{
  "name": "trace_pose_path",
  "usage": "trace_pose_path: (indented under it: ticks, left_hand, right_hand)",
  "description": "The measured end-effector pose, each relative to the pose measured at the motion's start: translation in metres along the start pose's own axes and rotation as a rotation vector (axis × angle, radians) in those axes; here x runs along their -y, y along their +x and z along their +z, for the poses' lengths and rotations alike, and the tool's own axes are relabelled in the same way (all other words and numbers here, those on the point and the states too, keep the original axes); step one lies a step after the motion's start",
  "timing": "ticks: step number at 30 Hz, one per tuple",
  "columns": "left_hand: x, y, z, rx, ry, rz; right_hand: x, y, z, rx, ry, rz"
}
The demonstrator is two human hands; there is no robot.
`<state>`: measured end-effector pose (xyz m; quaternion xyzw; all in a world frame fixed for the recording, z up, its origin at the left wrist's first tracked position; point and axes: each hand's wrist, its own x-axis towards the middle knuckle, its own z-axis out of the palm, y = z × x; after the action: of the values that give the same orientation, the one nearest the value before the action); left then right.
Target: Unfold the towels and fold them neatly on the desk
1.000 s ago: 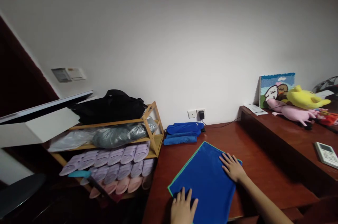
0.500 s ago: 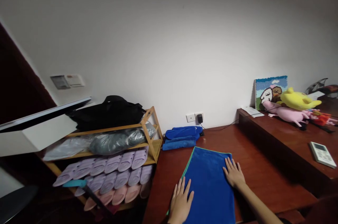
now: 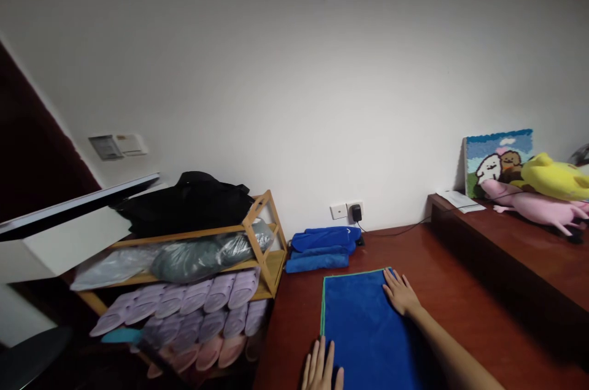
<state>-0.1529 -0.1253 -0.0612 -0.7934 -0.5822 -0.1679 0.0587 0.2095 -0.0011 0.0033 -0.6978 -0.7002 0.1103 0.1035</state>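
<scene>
Home room, slipper rack [image 3: 193,298], plush toys [image 3: 547,194], wooden desk [image 3: 460,292], wall socket [image 3: 346,211]

I look onto a plain white wall [image 3: 294,71] under dim, even light. Against it, left of the reddish-brown wooden table [image 3: 460,310], stands a bamboo shoe rack [image 3: 264,227] with rows of lilac and pink slippers [image 3: 193,301]. A socket with a black plug [image 3: 355,213] sits low on the wall. To my right, a raised wooden ledge [image 3: 515,261] runs along the table.
</scene>
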Motion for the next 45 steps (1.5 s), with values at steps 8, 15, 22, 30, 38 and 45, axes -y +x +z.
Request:
trace_pose_path:
  ticks: [8,15,22,30,38,45]
  left_hand:
    - [0.019,0.006,0.016,0.083,0.028,-0.009]
    - [-0.014,0.056,-0.008,0.034,-0.024,0.059]
    - [-0.125,0.196,-0.004,0.162,-0.140,0.288]
    - [-0.114,0.222,0.027,0.209,-0.124,0.171]
    - [0.005,0.198,0.010,0.193,-0.037,0.012]
    - [0.020,0.200,0.006,0.181,-0.056,-0.011]
  right_hand:
    - [-0.004,0.011,0.008,-0.059,0.002,0.027]
    - [-0.005,0.013,0.013,-0.082,0.034,0.028]
    - [-0.013,0.016,0.028,-0.143,0.051,-0.016]
    - [-0.010,0.015,0.018,-0.119,-0.002,-0.004]
    - [-0.014,0.019,0.023,-0.129,-0.020,-0.025]
    - [-0.010,0.025,0.008,-0.018,0.027,-0.011]
